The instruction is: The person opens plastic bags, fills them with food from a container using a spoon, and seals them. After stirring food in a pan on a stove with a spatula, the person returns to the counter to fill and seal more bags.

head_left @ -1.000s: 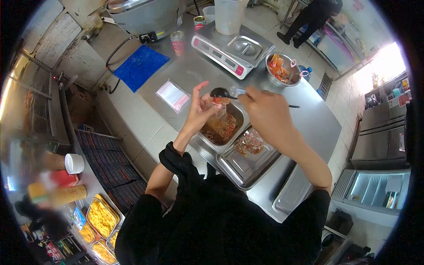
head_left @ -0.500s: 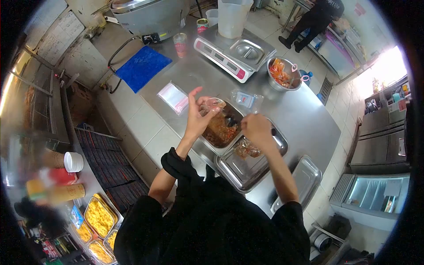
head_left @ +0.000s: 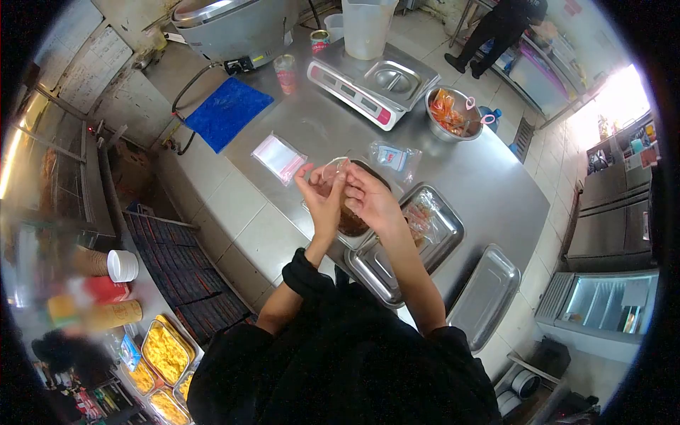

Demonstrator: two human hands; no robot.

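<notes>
Above a steel pan of dark sauce (head_left: 352, 222), my left hand (head_left: 324, 202) grips a small clear plastic bag (head_left: 334, 172) between thumb and fingers. My right hand (head_left: 371, 201) meets it there, its fingertips closed on the same bag's edge. Just right of the pan, filled clear bags (head_left: 421, 221) lie in a steel tray (head_left: 453, 244). A stack of flat clear bags (head_left: 279, 157) rests on the table to the left, and another clear packet with a blue label (head_left: 394, 159) is beyond the pan.
A scale (head_left: 352, 95), a steel bowl of orange packets (head_left: 451, 113), a blue cloth (head_left: 228, 113) and a cup (head_left: 285, 74) stand farther back. An empty tray (head_left: 486, 297) lies at right. A person in dark clothes (head_left: 498, 32) stands beyond the table.
My right hand has moved left from over the tray to the bag at my left hand. It uncovers the filled bags in the tray.
</notes>
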